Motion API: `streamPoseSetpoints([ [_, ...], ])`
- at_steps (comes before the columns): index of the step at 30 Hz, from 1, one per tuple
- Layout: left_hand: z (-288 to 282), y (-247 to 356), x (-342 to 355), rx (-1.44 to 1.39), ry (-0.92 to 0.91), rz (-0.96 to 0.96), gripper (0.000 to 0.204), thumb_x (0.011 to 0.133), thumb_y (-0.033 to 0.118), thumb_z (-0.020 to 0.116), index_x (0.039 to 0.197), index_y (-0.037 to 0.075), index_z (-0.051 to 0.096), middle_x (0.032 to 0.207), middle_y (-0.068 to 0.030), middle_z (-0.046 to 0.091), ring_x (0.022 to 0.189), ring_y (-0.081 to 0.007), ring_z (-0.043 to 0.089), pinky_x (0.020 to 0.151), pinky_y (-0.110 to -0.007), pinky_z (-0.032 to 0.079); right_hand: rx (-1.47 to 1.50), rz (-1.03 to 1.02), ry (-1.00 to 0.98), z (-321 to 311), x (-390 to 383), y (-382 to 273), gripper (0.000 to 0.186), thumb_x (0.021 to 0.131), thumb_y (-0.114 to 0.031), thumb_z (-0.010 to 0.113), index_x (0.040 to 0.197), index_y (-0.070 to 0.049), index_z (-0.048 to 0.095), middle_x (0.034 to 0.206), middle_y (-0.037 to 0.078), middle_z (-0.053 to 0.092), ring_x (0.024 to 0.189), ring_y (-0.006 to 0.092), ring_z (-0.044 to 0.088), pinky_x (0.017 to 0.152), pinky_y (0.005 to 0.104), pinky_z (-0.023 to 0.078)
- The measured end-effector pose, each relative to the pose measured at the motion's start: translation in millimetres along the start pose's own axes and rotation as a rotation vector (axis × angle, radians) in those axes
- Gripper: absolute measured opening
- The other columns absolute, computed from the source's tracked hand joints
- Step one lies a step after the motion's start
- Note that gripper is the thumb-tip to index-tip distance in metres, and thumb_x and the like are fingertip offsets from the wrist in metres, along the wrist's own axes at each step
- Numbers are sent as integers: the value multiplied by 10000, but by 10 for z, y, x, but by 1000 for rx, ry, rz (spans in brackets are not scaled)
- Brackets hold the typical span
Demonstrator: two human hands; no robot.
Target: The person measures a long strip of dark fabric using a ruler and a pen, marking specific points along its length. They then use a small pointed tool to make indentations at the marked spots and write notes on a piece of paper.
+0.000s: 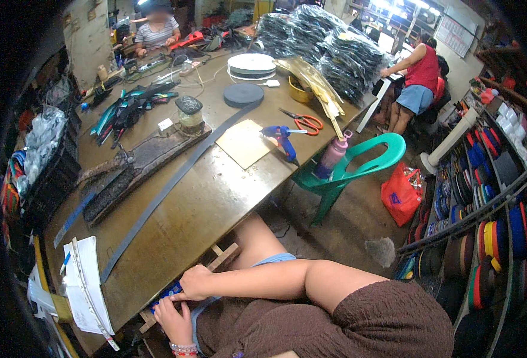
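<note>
Since the left hand (175, 321) and right hand (197, 282) crowd that blue item (172, 290), a bump could shift it, can't tell if they're gripping tbh.

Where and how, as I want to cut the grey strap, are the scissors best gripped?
Probably grip the scissors by their orange handles, coming from the picture's right: the loops point that way, while the dark blades point left. A blue glue gun lies close on the near side, so avoid that.
</note>
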State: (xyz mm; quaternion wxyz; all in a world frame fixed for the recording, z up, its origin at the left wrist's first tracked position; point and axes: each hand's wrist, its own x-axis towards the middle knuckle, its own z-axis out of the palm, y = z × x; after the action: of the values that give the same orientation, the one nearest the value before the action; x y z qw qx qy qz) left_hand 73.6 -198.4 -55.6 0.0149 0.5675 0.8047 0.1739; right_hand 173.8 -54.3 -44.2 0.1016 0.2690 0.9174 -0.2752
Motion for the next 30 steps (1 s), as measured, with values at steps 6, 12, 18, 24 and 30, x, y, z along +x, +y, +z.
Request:
streamPoseSetpoints([
  [6, -16, -16, -26, -15, -26, -1, 302, 828, 208, 654, 1010, -8, 549, 1013, -176, 547, 1042, -385, 500, 982, -501, 361, -20, -16, 18, -1, -55, 8, 903, 873, -778, 338, 812, 36, 725, 832, 229, 701, 857, 366, 693, 793, 462, 532],
  [12, -5, -11, -31, -37, 3, 11, 287, 820, 179, 658, 1028, 9, 558, 1013, -168, 547, 1030, -368, 509, 998, -492, 360, -47, -104, 141, 80, -78, 62, 764, 864, -703, 475, 776, 20, 708, 780, 233, 686, 810, 372, 684, 767, 450, 521],
  [18, -20, 13, -28, -41, 0, -7, 301, 827, 190, 653, 1045, 6, 560, 1015, -153, 545, 1038, -352, 507, 994, -477, 359, 44, -226, 363, 225, -114, 172, 503, 841, -523, 638, 852, -21, 665, 817, 180, 673, 823, 354, 661, 782, 433, 505],
  [24, -50, 44, -15, -37, -60, -69, 320, 846, 222, 652, 1061, 1, 564, 1025, -146, 539, 1053, -349, 500, 997, -478, 352, 199, -350, 601, 342, -128, 261, 293, 828, -328, 692, 925, -59, 629, 850, 113, 616, 851, 307, 630, 760, 406, 493],
  [30, -104, 8, 45, -96, -53, -28, 280, 840, 196, 660, 1044, 21, 582, 1003, -141, 553, 1039, -342, 501, 968, -466, 351, 243, -479, 724, 377, -100, 343, 179, 798, -184, 692, 894, -75, 588, 855, 94, 602, 843, 281, 612, 724, 396, 478],
])
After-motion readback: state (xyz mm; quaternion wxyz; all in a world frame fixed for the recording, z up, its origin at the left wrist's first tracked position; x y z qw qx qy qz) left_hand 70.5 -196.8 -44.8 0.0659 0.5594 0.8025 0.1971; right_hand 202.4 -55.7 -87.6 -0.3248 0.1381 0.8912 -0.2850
